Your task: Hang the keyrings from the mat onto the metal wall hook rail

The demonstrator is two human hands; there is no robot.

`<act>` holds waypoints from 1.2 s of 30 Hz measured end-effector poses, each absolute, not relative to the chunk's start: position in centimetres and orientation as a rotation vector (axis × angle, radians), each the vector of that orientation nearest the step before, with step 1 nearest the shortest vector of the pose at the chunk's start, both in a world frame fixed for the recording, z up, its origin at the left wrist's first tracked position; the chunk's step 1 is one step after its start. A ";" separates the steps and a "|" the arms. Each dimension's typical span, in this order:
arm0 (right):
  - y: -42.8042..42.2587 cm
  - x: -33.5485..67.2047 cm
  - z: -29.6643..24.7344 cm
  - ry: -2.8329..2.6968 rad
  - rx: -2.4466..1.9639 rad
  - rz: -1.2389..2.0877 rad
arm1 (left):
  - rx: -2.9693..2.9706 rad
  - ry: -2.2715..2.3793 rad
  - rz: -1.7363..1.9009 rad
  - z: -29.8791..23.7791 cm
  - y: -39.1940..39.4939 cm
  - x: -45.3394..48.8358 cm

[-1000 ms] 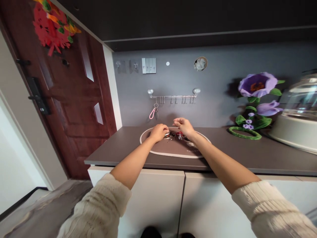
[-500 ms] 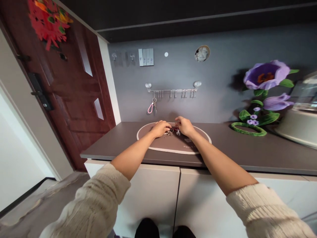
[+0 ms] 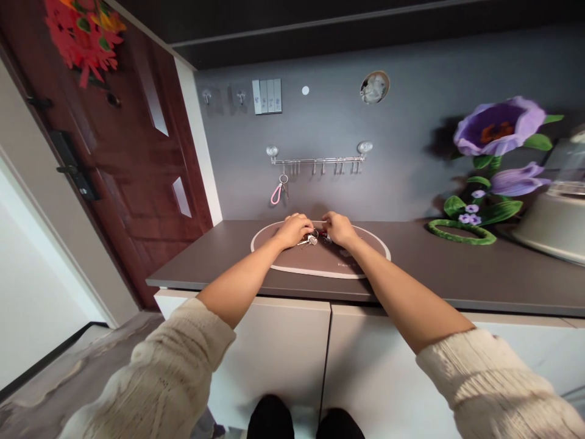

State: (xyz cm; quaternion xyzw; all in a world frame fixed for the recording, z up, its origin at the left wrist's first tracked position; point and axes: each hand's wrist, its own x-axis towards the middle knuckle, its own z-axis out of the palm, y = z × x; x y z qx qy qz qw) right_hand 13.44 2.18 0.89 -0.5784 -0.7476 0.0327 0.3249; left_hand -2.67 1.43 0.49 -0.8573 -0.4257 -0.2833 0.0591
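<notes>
My left hand [image 3: 295, 230] is over the brown oval mat [image 3: 304, 263], fingers curled around a bunch of silver keys [image 3: 312, 240] whose ring and blades show beside the fingertips. Close by on the right, my right hand [image 3: 340, 230] has its fingers bent down over a small dark red item with silver metal parts [image 3: 325, 237], largely covered by the hand. On the wall behind, a pink strap keyring [image 3: 276, 194] hangs from the leftmost part of a clear hook rail [image 3: 320, 161].
A purple plush flower [image 3: 498, 131] with a green ring base stands on the counter [image 3: 425, 268] at right, near a pale rounded appliance [image 3: 557, 219]. A dark red door [image 3: 137, 152] is at left. White cabinet doors [image 3: 269, 353] are below, and a dark shelf [image 3: 320, 30] hangs overhead.
The view has shifted slightly. The keys by my left hand have turned and show their blades more. The metal parts under my right hand are more covered.
</notes>
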 end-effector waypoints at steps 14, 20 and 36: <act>1.0 12.9 1.3 -1.987 -1.458 0.114 | -2.603 -1.358 -1.196 1.4 1.2 -4.0; 1.0 12.5 1.4 -1.913 -1.338 0.234 | -2.732 -1.442 -1.571 1.9 1.3 -4.0; -0.3 11.8 2.6 -1.527 -0.669 1.128 | -2.859 -1.220 -2.640 2.5 1.4 -3.6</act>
